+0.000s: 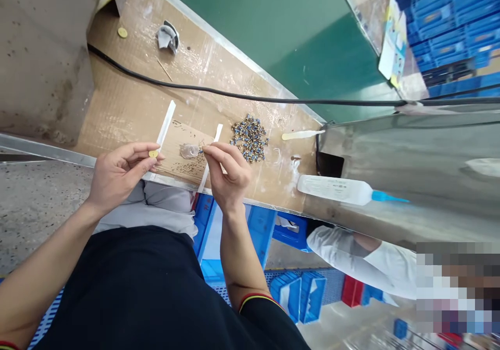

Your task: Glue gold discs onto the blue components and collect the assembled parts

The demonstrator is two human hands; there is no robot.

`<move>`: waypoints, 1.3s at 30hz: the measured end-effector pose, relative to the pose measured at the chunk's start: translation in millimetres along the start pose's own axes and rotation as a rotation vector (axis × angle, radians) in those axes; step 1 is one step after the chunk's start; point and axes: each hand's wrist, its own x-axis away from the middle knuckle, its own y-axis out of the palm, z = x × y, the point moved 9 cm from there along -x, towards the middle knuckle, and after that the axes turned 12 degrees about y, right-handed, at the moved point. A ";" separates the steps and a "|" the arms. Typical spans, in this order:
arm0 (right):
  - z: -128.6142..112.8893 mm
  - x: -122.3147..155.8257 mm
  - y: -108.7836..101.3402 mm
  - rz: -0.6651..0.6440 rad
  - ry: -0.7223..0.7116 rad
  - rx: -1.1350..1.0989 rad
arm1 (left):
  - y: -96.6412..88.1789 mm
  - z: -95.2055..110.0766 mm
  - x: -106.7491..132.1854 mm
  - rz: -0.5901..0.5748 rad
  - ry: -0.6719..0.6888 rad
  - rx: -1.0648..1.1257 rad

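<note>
Between the thumb and fingers of my left hand (pixel 117 175) is a small round yellow disc (pixel 153 153). My right hand (pixel 230 173) is closed in a pinch, with a tiny blue-tipped part (pixel 201 150) showing at the fingertips. Just left of that pinch lies a small clear plastic piece (pixel 189 151) on the cardboard. Many tiny dark bits (pixel 183 166) are scattered around it. To the right of my right hand is a pile of small blue and brass-coloured metal parts (pixel 250 137).
A black cable (pixel 234 96) crosses the cardboard-covered bench (pixel 128 110). A white bottle with blue nozzle (pixel 336 190) lies at the right, near a pale brush-like tool (pixel 302 134). Blue crates (pixel 222 235) stand below the bench. Another person in white (pixel 359 259) is at lower right.
</note>
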 end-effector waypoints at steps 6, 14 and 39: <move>-6.0 1.9 -0.5 0.032 -0.093 0.104 | 0.6 -2.9 0.7 -0.006 -0.004 0.005; -6.8 3.8 -0.5 0.063 -0.082 0.118 | 1.3 -2.5 0.6 -0.004 -0.002 0.002; -14.8 8.2 -0.9 0.064 -0.223 0.011 | 1.4 -1.7 0.4 -0.009 0.045 0.013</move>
